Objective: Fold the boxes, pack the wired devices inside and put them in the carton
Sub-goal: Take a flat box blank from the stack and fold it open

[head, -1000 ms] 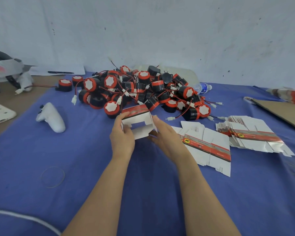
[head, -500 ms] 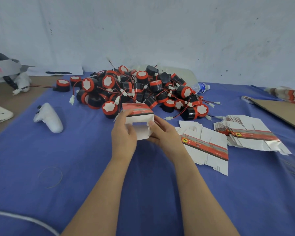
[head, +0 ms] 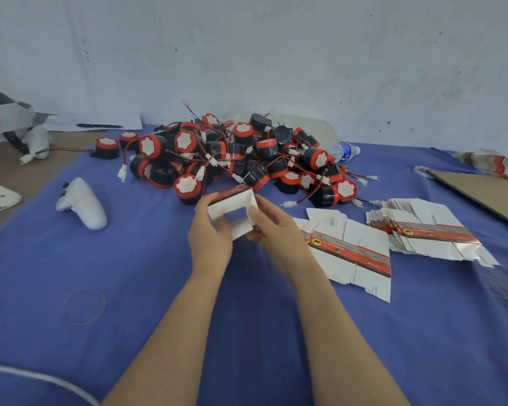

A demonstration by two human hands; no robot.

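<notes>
A small white box (head: 232,210) with a red stripe is held above the blue cloth, partly folded, its open end facing me. My left hand (head: 210,238) grips its left side and my right hand (head: 276,232) grips its right side, thumb on the front edge. Behind the box lies a heap of black and red wired devices (head: 241,159). To the right of my hands sit flat unfolded boxes (head: 349,253), and a second stack of flat boxes (head: 423,227) lies further right.
A white controller (head: 81,205) lies on the blue cloth (head: 129,273) at the left. A brown cardboard sheet (head: 487,191) is at the right edge, a water bottle (head: 342,150) behind the heap, a rubber band (head: 84,306) near left, a headset (head: 3,121) far left.
The box has been turned in my hands and its flaps pushed further in; both hands stayed on it and shifted slightly.
</notes>
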